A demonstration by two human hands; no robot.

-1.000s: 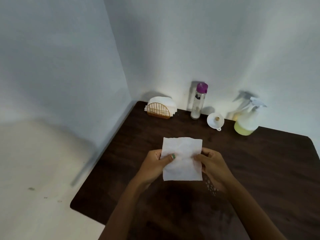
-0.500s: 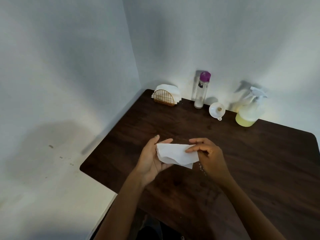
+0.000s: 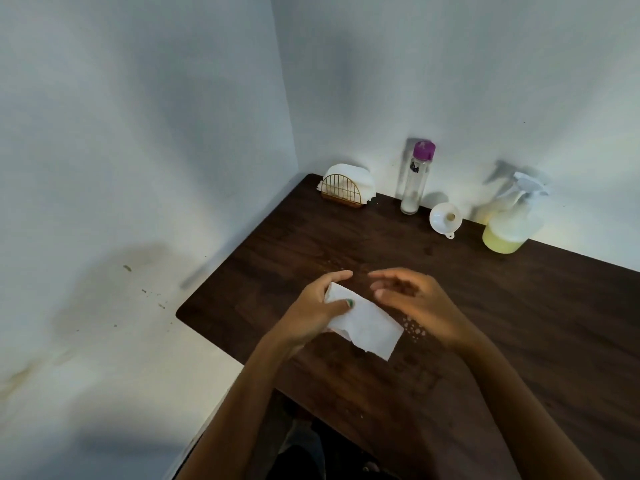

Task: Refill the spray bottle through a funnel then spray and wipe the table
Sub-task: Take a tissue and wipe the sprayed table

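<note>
Left hand (image 3: 313,308) pinches a folded white napkin (image 3: 367,323) — thumb on top, fingers beneath — above the dark table (image 3: 554,323). Right hand (image 3: 415,303) hovers just beside it, fingers loosely spread, gripping nothing. Along the wall edge: napkin holder (image 3: 343,192), purple-capped bottle (image 3: 415,178) with an unreadable dark mark, funnel (image 3: 445,218), spray bottle (image 3: 510,223) holding yellow liquid. Droplets (image 3: 414,329) lie near the napkin; bare tabletop extends rightward.

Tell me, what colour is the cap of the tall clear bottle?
The cap is purple, seen in the head view.
</note>
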